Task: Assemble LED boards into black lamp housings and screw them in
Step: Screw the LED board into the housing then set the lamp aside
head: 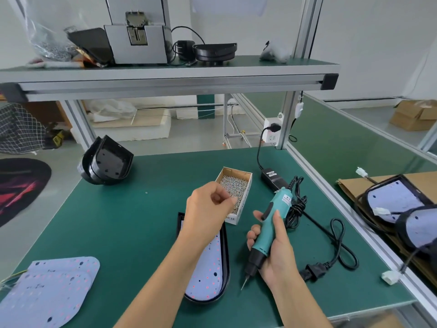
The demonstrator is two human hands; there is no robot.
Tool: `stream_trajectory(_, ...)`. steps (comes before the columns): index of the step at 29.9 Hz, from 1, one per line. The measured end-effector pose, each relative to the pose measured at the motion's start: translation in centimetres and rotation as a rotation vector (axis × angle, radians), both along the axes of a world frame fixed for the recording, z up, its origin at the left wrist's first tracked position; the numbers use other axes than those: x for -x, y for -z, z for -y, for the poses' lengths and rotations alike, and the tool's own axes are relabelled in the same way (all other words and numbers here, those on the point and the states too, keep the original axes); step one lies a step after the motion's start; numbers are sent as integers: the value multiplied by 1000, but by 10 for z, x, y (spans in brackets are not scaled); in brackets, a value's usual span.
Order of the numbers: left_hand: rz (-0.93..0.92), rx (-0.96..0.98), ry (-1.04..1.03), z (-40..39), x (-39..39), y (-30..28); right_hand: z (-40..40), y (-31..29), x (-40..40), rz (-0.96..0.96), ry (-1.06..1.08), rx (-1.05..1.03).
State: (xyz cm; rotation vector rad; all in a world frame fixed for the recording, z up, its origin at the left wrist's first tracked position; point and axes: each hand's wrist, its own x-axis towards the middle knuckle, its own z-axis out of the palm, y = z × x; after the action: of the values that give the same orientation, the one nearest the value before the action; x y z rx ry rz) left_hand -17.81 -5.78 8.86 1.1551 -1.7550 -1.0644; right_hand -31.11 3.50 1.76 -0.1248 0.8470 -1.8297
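Note:
A black lamp housing (225,261) lies on the green mat with a white LED board (209,268) seated inside it. My left hand (208,209) hovers over the housing's far end, beside the cardboard screw box (236,192), its fingers curled with thumb and fingertips pinched together; what they hold is too small to see. My right hand (272,252) grips a teal electric screwdriver (269,230), bit pointing down just right of the housing. Loose LED boards (49,292) are stacked at the near left. Empty black housings (106,162) stand at the far left.
The screwdriver's power adapter (274,178) and coiled black cable (335,247) lie to the right. Finished lamps with white connectors (402,209) rest on cardboard on the neighbouring bench. An aluminium shelf (165,79) with a machine and housings hangs overhead. One stray screw (146,192) lies on the mat.

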Motion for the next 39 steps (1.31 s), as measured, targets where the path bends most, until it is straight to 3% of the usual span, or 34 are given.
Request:
stream_trajectory(7, -241, -159, -18, -64, -63, 7, -3, -8, -1, 40, -1, 2)
stream_trajectory(17, -275, -180, -146, -99, -85, 20, -14, -64, -36, 127, -59, 325)
stream_trajectory(27, -484, -206, -198, -124, -86, 29, -16, -82, -61, 68, 170, 330)
stream_trajectory(39, -495, -235, -230, -131, -79, 34, -21, -86, -71, 16, 208, 343)
